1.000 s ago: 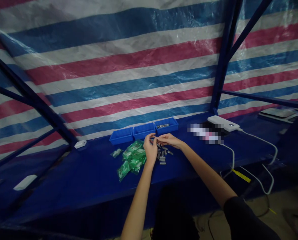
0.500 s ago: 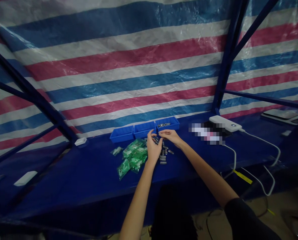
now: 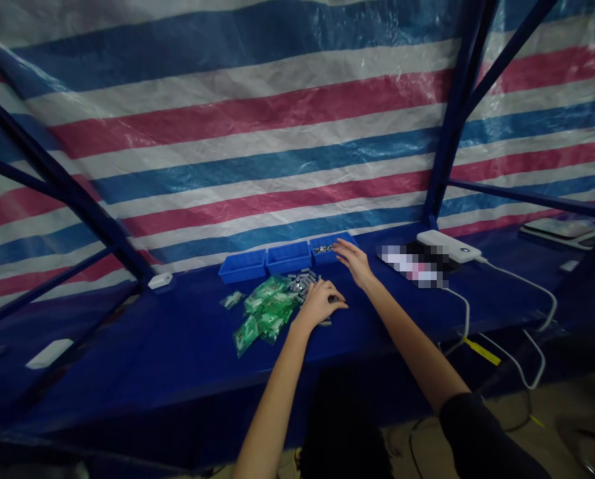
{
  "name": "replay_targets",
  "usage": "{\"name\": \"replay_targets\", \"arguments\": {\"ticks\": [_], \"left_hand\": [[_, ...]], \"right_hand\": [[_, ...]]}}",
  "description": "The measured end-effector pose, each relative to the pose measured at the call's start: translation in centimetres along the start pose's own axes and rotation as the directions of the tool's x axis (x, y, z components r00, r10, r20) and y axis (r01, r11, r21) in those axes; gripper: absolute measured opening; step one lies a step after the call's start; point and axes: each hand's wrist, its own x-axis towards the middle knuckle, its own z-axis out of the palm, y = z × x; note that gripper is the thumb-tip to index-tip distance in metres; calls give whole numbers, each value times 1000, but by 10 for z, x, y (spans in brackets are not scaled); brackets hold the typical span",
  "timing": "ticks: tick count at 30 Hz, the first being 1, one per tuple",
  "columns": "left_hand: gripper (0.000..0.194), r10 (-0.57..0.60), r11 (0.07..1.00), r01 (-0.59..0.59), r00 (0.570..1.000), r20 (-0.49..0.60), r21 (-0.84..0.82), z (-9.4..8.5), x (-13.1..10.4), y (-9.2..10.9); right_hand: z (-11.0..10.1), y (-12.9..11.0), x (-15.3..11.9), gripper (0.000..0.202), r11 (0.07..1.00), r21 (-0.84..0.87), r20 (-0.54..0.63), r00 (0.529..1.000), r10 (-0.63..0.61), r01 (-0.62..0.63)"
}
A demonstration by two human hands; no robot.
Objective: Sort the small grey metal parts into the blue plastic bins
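My left hand (image 3: 322,301) lies palm down on a heap of small grey metal parts (image 3: 300,279) on the blue bench, fingers curled over them. My right hand (image 3: 356,261) hovers with fingers spread at the right-hand blue tray (image 3: 326,240), which holds a few small metal pieces (image 3: 323,249). A pile of small green plastic bags (image 3: 264,309) lies just left of my left hand. Whether either hand pinches a part is hidden.
Two more blue trays (image 3: 266,263) stand left of the right-hand one against the striped tarp. A white power bank (image 3: 449,245) with white cables (image 3: 521,283) lies to the right. Small white devices (image 3: 160,280) rest at the left. Blue frame posts (image 3: 449,133) rise at both sides.
My hands were together above the metal parts, working a small piece. They have parted: the right hand moved up to the right tray, the left dropped onto the heap.
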Motion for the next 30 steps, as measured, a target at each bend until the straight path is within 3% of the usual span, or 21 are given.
{"name": "replay_targets", "arguments": {"ticks": [3,5,9,12,15,17,21,24,26,28,30], "left_hand": [[4,-38,999,36,996,-75,-25,-3,4,0],[5,-71,996,58,979,-191,-69,-6,6,0],[9,-174,979,105,881,-439,-177,-12,8,-3],[11,-248,963,143,802,-543,-228,-15,7,-6],[14,-282,956,162,745,-605,-245,-16,6,-7],[16,-288,954,165,734,-616,-250,-15,6,-9],[23,-278,958,176,766,-579,-227,-12,7,-10],[35,-170,985,138,830,-531,-100,-14,3,-2],[27,-58,998,62,903,-426,-4,-17,-6,7],[12,32,999,-20,969,-247,50,-20,-18,16],[16,57,995,-49,994,-96,86,-22,-32,22]], "right_hand": [[4,-1,-6,36,992,-40,42,991,123,-122],[8,0,-12,32,976,-94,151,966,211,-198],[16,4,-23,36,929,-204,434,822,369,-309],[18,2,-27,42,905,-218,497,756,426,-366],[19,-1,-28,38,920,-160,513,766,386,-357],[19,-2,-27,31,943,-105,510,797,323,-314],[19,7,-21,28,968,-71,379,892,248,-239],[18,14,-16,29,975,-117,209,955,210,-189],[17,17,-13,30,978,-149,126,978,166,-147],[17,17,-11,30,980,-171,77,990,117,-103],[19,15,-11,29,979,-189,62,995,82,-69]]}}
